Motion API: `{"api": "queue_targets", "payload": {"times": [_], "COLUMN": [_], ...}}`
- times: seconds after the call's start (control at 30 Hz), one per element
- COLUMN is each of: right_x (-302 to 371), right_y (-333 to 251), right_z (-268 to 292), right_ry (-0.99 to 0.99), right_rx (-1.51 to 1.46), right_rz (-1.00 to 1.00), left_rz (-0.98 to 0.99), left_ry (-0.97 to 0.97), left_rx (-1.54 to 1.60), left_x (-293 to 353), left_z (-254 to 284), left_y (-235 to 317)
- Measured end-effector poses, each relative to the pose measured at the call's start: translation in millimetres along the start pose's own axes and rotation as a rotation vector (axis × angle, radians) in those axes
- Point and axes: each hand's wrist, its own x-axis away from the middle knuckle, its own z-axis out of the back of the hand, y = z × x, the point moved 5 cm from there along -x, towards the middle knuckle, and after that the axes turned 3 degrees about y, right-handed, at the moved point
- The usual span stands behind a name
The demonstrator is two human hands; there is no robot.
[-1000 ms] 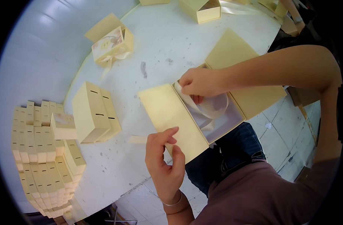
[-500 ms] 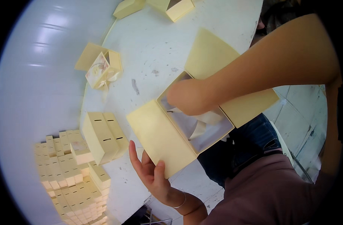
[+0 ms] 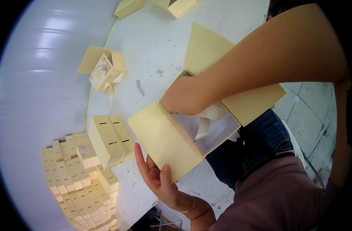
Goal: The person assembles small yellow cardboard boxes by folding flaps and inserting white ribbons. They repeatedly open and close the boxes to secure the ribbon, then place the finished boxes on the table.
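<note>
A cream cardboard gift box (image 3: 216,148) sits with its panels folded out, its pale lilac inside facing up. My left hand (image 3: 160,181) grips the corner of the near-left flap (image 3: 164,140), thumb on top and fingers underneath, index finger stretched past the edge. Inside the box is my right hand (image 3: 185,96), knuckles up against the far-left wall; its fingers are hidden below. A cream ribbon (image 3: 203,127) curls up from the box interior beside this hand. Two more panels, an upper one (image 3: 204,48) and a right one (image 3: 256,104), spread out beneath my right forearm.
On the white table (image 3: 145,57) stands an open box with a flowered panel and ribbon (image 3: 106,73). More boxes (image 3: 181,7) lie at the far edge. Slotted boxes (image 3: 110,142) stand at left beside a tall stack of small cream boxes (image 3: 76,181).
My right hand has shifted slightly left and up within the box. The box has moved slightly with it, and my left hand keeps its hold on the flap.
</note>
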Motion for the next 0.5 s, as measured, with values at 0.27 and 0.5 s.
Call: {"api": "queue_targets", "payload": {"times": [0.27,0.5], "right_x": [-10,0], "right_y": [0,6], "right_z": [-2,3], "right_ry": [0.077,0.064], "right_rx": [-0.176,-0.326], "right_rz": [0.024,-0.067], "left_rz": [0.078,-0.107], "left_ry": [0.012,-0.209], "left_rx": [0.382,-0.488], "left_x": [-8,-70], "left_z": [-5,-9], "left_y": [-6,-59]}}
